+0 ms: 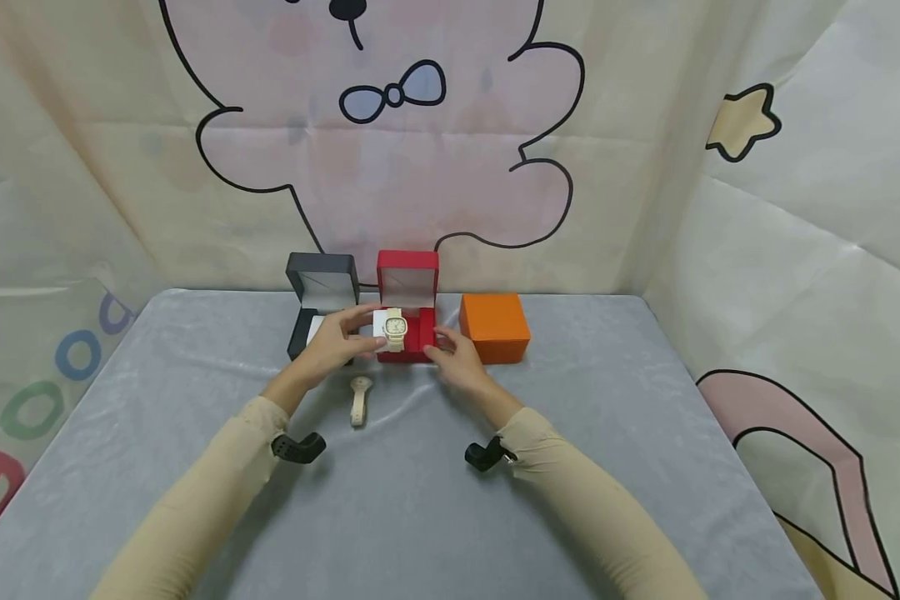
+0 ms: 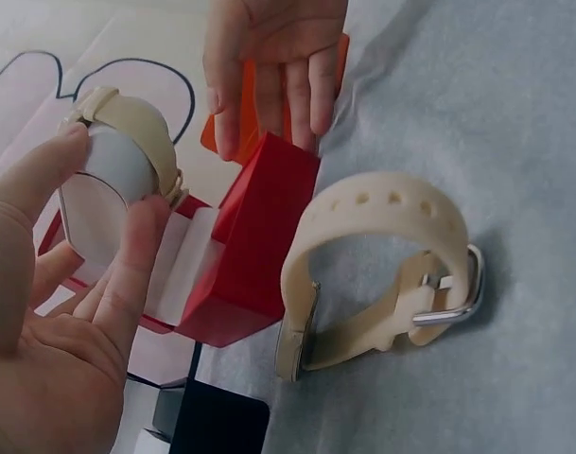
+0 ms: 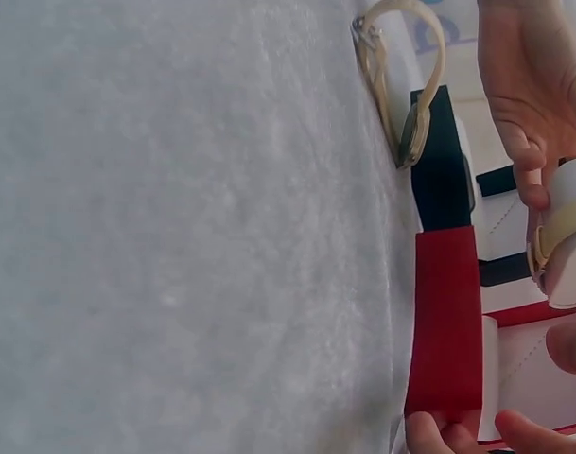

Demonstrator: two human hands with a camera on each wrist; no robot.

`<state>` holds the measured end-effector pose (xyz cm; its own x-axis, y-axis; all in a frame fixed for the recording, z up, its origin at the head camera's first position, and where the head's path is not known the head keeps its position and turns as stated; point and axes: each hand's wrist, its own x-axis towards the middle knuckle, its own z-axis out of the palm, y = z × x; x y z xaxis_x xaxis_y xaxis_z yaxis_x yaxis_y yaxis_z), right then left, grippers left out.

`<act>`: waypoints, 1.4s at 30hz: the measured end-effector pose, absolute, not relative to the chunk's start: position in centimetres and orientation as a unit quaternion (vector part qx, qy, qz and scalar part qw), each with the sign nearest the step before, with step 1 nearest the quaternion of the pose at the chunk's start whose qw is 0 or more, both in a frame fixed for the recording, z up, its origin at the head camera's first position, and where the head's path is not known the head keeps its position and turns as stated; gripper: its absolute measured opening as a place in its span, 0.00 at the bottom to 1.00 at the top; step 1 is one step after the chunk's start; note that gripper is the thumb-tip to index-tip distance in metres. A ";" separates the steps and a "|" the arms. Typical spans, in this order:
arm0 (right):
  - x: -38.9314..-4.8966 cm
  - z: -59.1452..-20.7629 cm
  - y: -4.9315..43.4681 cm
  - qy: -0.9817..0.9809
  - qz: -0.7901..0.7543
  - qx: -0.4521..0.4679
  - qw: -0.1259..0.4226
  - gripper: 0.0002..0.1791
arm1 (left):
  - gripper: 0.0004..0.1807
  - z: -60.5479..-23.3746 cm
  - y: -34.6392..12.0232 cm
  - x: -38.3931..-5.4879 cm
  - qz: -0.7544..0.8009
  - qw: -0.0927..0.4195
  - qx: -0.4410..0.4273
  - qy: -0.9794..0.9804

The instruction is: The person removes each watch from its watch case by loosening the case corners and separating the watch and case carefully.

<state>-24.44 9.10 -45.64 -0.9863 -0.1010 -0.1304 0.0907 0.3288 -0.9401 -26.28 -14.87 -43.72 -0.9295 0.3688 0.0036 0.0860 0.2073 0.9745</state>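
Note:
My left hand [image 1: 335,340] grips a white watch cushion [image 2: 103,194] with a cream-strapped watch [image 1: 395,327] wrapped around it, over the opened red watch box [image 1: 407,357]. Thumb and fingers hold it from its left side. Against the box's right side rest the fingertips of my right hand [image 1: 459,360], its fingers fairly straight in the left wrist view. A second cream watch [image 1: 358,402], strap buckled into a loop, lies on the table in front of the boxes.
Left of the red box, a dark watch box [image 1: 322,263] stands with its lid up, partly hidden by my left hand. An orange box [image 1: 495,327] sits closed on the right. Grey cloth [image 1: 630,433] covers the table, and printed fabric walls surround it.

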 end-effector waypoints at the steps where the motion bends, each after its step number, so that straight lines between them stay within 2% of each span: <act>1: -24.3 -45.5 9.2 0.811 -0.580 -0.008 0.080 0.29 | 0.39 -43.6 -14.9 -26.2 0.611 0.116 0.146 0.770; 8: -23.3 -44.8 10.2 0.808 -0.582 -0.043 0.085 0.29 | 0.40 -43.4 -15.1 -25.2 0.600 0.135 0.132 0.777; 20: -21.2 -41.9 10.6 0.798 -0.578 -0.129 0.111 0.31 | 0.36 -42.9 -14.5 -23.3 0.622 0.136 0.140 0.759; 30: -20.2 -41.7 11.0 0.771 -0.568 -0.254 0.134 0.43 | 0.37 -42.7 -13.3 -22.4 0.628 0.143 0.155 0.749; 42: -19.8 -41.6 11.6 0.777 -0.557 -0.269 0.117 0.46 | 0.37 -42.3 -12.0 -21.3 0.625 0.155 0.180 0.744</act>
